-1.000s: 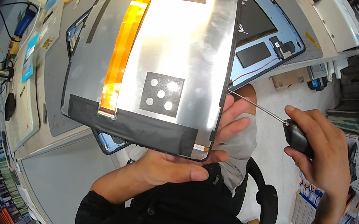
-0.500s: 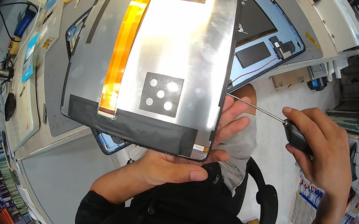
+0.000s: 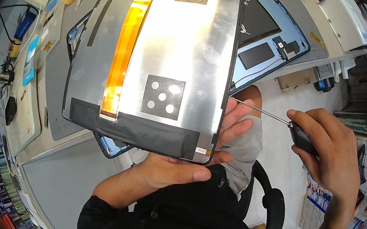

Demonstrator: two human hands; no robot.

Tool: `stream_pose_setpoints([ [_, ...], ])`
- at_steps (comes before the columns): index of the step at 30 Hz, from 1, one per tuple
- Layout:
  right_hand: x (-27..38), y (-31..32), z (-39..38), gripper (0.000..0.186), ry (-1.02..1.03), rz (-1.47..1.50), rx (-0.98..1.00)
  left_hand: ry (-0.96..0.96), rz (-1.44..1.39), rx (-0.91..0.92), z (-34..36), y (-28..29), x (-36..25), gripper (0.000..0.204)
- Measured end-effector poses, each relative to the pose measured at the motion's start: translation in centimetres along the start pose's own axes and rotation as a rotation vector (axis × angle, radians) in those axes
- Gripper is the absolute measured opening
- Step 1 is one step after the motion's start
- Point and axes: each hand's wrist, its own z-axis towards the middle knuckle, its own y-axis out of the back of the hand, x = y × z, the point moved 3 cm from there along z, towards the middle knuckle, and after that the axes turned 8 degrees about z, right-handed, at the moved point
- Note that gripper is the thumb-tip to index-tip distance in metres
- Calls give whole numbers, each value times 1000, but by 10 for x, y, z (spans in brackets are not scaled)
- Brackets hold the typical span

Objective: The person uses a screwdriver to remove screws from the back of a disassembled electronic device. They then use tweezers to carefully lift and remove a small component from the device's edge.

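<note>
Two hands share one panel (image 3: 200, 65), its metal back turned up, an orange ribbon (image 3: 118, 77) running down it and black tape (image 3: 143, 132) across the near end. From where I stand, the left hand (image 3: 171, 171) has its grip closed on the near right corner: palm beneath, fingers passing behind and showing past the right edge, thumb lying just outside the near edge. That hold looks chosen to bear the corner from below and keep the metal back uncovered. The right hand (image 3: 329, 144) grips a driver (image 3: 303, 139) by its black handle, shaft pointing left. Its tip reaches the panel's right edge, just beyond the left fingers; whether it touches or slips behind, I cannot tell. The panel overlaps a blue shell (image 3: 241, 73) on the grey mat (image 3: 59, 83), its near end jutting past the desk (image 3: 43, 147), probably so the hands can get at its edges. As for room, the right hand hangs over the floor (image 3: 275, 165), with a chair arm (image 3: 273, 207) below and well apart, so the wrist seems free to turn or draw back. Things are tighter near the tip, where the left fingers leave little margin.
</note>
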Motion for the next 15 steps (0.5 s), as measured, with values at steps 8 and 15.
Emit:
stream_pose_setpoints([
  [8, -3, -3, -3, 65, -13, 70, 0, 10, 7, -10, 0, -2, -1, 107],
  [15, -2, -3, 1, 64, -12, 36, 23, 0, -12, -1, 0, 0, 0, 106],
])
